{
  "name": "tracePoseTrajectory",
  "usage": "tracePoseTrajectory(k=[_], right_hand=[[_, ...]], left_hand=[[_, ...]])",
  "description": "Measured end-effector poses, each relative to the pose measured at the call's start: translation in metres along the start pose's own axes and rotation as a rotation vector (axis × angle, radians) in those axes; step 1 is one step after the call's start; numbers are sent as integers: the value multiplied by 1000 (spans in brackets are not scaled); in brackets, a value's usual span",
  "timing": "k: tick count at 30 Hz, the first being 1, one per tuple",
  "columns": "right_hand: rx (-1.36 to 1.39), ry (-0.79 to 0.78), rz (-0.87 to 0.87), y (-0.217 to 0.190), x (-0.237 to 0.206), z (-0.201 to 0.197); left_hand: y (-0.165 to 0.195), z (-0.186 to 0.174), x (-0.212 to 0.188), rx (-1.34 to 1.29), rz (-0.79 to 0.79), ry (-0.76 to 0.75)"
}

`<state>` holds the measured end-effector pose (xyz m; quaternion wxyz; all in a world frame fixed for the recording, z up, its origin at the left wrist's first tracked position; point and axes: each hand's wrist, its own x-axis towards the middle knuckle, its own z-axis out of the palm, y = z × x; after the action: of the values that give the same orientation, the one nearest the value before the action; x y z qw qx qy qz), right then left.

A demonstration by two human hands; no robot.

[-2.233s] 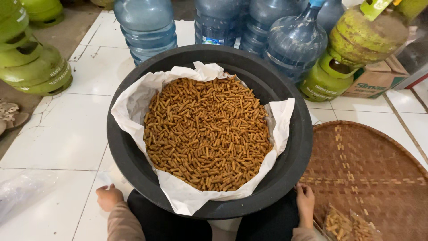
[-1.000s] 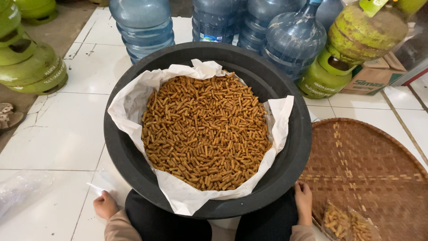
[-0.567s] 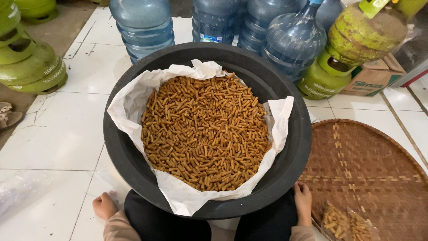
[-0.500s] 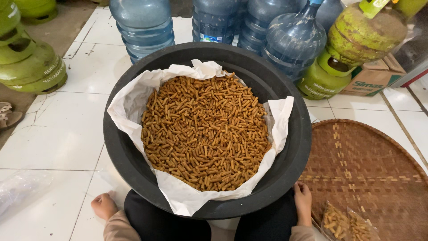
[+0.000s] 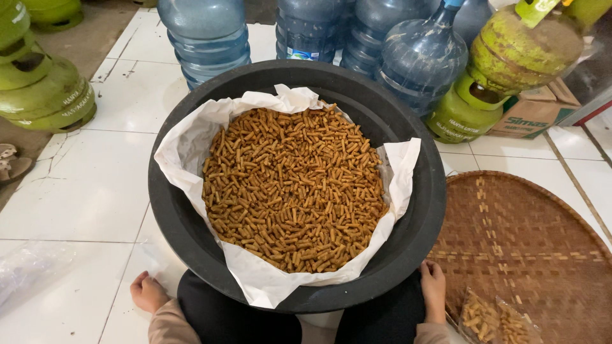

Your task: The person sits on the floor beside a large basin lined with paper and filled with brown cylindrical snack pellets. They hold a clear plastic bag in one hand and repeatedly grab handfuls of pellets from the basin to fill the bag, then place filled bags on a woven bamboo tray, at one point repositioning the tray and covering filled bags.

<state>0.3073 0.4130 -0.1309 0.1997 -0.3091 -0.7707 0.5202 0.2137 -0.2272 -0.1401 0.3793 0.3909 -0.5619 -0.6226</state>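
Your left hand rests on the white tiled floor beside the near left edge of the black basin, fingers curled loosely under and holding nothing. Your right hand lies flat and open with its fingertips at the basin's near right rim, where the basin meets the near left edge of the woven tray; it grips nothing either.

The basin sits between your knees, lined with white paper and heaped with brown snack sticks. Neither hand steadies it, so a nudge from a knee could tip it and spill sticks over the paper's low near edge.

Just beside your right hand, clear packets of sticks lie on the tray's near edge; a careless sweep could crush them. The water jugs and green gas cylinders crowd the far rim, so pushing the basin forward would knock it against them.
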Motion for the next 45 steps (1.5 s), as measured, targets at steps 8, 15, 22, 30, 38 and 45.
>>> tracePoseTrajectory(k=[8, 15, 22, 30, 38, 45], right_hand=[[-50, 21, 25, 1, -2, -1], [-46, 16, 4, 1, 0, 0], [-35, 20, -21, 1, 0, 1], [-17, 7, 18, 1, 1, 1], [-15, -8, 40, 1, 0, 0], [-30, 4, 29, 1, 0, 1]], left_hand=[[4, 0, 2, 26, -16, 14], [3, -2, 2, 74, -20, 9], [2, -2, 3, 114, -15, 20], [2, -3, 4, 128, -12, 9], [2, -3, 4, 3, -81, -22], [1, -3, 4, 25, -73, -12]])
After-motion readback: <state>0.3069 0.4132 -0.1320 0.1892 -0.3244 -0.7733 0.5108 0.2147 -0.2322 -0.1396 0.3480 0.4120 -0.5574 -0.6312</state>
